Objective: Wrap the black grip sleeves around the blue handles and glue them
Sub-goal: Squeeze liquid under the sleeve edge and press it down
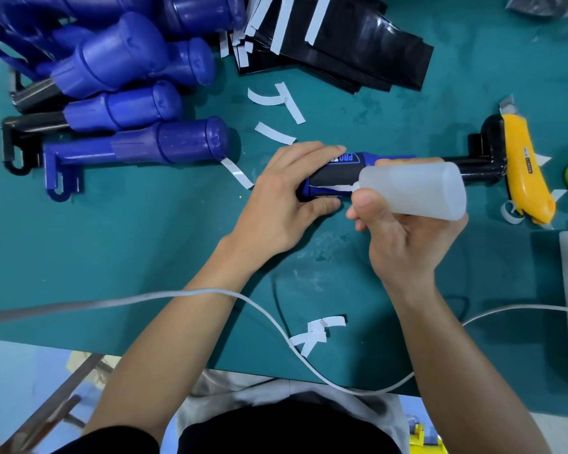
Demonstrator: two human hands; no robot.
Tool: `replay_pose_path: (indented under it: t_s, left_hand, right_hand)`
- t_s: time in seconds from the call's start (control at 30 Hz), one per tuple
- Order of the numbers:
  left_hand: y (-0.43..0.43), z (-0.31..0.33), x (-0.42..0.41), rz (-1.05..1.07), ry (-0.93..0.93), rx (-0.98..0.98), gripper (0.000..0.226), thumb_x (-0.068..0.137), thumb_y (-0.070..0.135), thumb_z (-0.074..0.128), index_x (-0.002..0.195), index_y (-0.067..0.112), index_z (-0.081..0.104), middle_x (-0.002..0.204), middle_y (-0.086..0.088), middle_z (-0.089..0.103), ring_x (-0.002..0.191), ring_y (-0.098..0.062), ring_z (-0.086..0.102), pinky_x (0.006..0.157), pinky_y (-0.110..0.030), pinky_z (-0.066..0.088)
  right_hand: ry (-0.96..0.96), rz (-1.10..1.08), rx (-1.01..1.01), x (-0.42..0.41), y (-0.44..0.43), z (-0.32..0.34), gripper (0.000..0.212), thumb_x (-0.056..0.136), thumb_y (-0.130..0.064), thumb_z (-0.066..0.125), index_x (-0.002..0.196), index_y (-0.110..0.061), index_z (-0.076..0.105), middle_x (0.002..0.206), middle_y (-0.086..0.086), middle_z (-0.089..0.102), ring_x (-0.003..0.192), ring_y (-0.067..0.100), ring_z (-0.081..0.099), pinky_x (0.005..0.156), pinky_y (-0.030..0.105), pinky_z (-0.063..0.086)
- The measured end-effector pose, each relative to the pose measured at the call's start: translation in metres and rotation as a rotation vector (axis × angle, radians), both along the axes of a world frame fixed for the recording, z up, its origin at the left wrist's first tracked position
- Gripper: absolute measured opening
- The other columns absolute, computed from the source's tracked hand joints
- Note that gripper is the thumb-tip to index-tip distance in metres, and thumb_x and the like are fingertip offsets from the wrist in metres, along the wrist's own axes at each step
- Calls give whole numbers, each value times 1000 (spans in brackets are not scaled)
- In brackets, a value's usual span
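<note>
White cable (263, 309), one, loops across both forearms over the near teal tabletop (112, 240). Far left lies a pile of at least five glossy blue handles (128, 93); beside it, one stack of shiny black sleeves (341, 50). At centre the left hand (286, 194) curls round one blue handle (369, 158) wearing a matte grip sleeve (335, 173). The right hand (407, 231) grips one translucent squeeze bottle (413, 188), nozzle at the seam. One yellow utility knife (525, 172) lies right.
</note>
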State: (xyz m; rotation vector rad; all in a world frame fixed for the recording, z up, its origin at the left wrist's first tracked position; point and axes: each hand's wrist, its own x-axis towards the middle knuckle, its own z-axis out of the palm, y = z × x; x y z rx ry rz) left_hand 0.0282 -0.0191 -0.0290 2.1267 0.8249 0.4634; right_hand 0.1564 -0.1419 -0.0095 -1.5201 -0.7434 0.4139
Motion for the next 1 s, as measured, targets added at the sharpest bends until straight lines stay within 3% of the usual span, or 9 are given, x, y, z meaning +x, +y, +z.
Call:
replay_pose_path:
  t_s: [0.27, 0.37, 0.57, 0.73, 0.9, 1.0]
  left_hand:
    - [1, -2, 0, -3, -12, 12, 61, 84, 25, 89, 140, 22, 64, 134, 7, 60, 123, -11, 52, 108, -19, 37]
    - [1, -3, 0, 1, -10, 10, 62, 83, 26, 89, 140, 23, 64, 135, 8, 60, 123, -10, 52, 108, -20, 37]
    - [1, -4, 0, 3, -15, 11, 62, 83, 26, 89, 140, 24, 64, 135, 10, 59, 124, -10, 52, 108, -20, 38]
    - [1, -5, 0, 3, -29, 17, 62, 83, 26, 89, 139, 24, 64, 134, 10, 59, 123, -11, 53, 108, -23, 40]
    - [1, -6, -1, 2, -32, 25, 63, 81, 26, 90, 139, 24, 64, 133, 12, 58, 123, -11, 53, 108, -19, 38]
    - [2, -6, -1, 0, -34, 18, 63, 82, 26, 89, 139, 24, 64, 133, 12, 58, 123, -10, 53, 108, -24, 41]
  right_hand:
    - [27, 7, 24, -1, 2, 1, 50, 96, -44, 74, 94, 5, 69, 85, 9, 72, 68, 23, 69, 65, 30, 54]
    - [41, 25, 44, -2, 2, 1, 36, 95, -39, 75, 97, -4, 67, 80, 5, 71, 65, 24, 68, 64, 33, 53]
    - [15, 24, 39, 0, 2, 1, 52, 96, -41, 74, 92, 11, 69, 80, 7, 71, 62, 14, 67, 61, 24, 52]
    - [39, 34, 57, 0, 2, 0, 36, 95, -32, 76, 96, 2, 68, 78, 6, 70, 58, 21, 67, 56, 31, 52]
    - [53, 32, 59, 0, 2, 1, 38, 95, -31, 76, 95, 6, 69, 82, 8, 71, 57, 21, 66, 53, 28, 52]
    - [22, 42, 75, 1, 2, 2, 37, 97, -34, 74, 91, 2, 70, 77, 5, 70, 58, 17, 66, 54, 27, 51]
